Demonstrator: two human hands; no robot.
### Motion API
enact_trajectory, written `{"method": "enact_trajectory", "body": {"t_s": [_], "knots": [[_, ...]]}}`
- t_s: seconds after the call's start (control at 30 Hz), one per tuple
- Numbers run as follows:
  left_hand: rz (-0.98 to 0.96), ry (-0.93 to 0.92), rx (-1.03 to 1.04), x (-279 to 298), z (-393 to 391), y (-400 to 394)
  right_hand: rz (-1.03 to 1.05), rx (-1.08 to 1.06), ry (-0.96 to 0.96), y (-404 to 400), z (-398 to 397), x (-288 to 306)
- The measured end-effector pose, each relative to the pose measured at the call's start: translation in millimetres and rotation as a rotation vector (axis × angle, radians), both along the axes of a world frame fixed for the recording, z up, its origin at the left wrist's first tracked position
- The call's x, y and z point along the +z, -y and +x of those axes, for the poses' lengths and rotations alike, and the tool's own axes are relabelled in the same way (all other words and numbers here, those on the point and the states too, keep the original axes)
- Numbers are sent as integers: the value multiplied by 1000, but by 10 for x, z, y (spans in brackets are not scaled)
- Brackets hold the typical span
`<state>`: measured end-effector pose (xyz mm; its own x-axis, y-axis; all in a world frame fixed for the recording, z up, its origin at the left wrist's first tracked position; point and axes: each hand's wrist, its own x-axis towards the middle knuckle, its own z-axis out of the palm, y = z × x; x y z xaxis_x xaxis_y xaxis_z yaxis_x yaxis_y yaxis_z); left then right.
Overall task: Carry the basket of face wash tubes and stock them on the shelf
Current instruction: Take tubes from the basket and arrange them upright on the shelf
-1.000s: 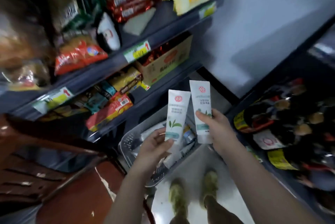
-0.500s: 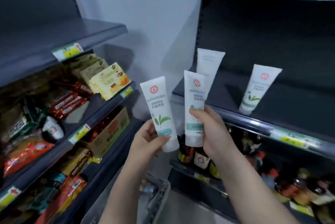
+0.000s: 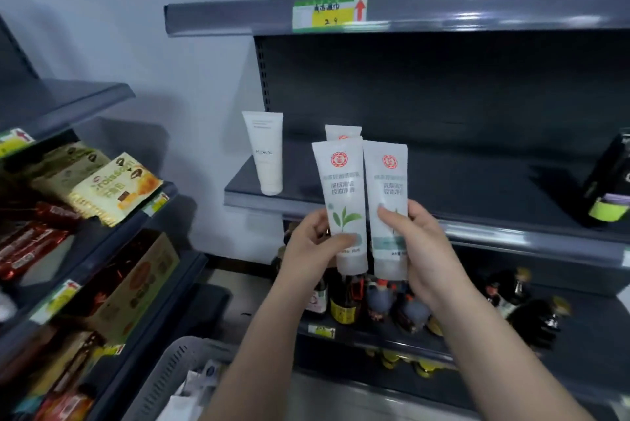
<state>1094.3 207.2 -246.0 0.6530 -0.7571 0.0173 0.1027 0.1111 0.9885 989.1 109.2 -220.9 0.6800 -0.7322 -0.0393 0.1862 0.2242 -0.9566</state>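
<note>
The dark grey metal shelf (image 3: 477,188) stood in front of me, its board mostly bare. To my left ran a second dark rack (image 3: 102,243) packed with snack bags and a brown cardboard box (image 3: 136,281). Low at my left sat the grey slotted plastic basket (image 3: 170,376), with pale packets showing inside it.

My left hand (image 3: 312,246) gripped one white face wash tube with a green leaf print (image 3: 342,202), thumb pressed across its front and fingers curled behind, cap end down. My right hand (image 3: 421,250) clamped a second white tube with a red round emblem (image 3: 388,205), upright just beside the first. I held both in front of the shelf's front edge.

On the board behind them stood a third matching tube (image 3: 342,132), mostly hidden, and to its left a plain white tube marked FLORAL (image 3: 267,151), cap down near the shelf's left end.
</note>
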Motion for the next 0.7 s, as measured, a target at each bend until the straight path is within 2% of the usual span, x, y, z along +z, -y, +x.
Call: {"method": "enact_trajectory", "body": {"t_s": [0.3,0.47,0.7], "knots": [[25,134,-72,172,-185,638,-25,-85,27,449,-274,89],[1,197,-172,476,79,1058,-77,-145,73,797,-150,260],[-19,380,-248,927,593,1594,-138,-209,148,1246,192,486]]}}
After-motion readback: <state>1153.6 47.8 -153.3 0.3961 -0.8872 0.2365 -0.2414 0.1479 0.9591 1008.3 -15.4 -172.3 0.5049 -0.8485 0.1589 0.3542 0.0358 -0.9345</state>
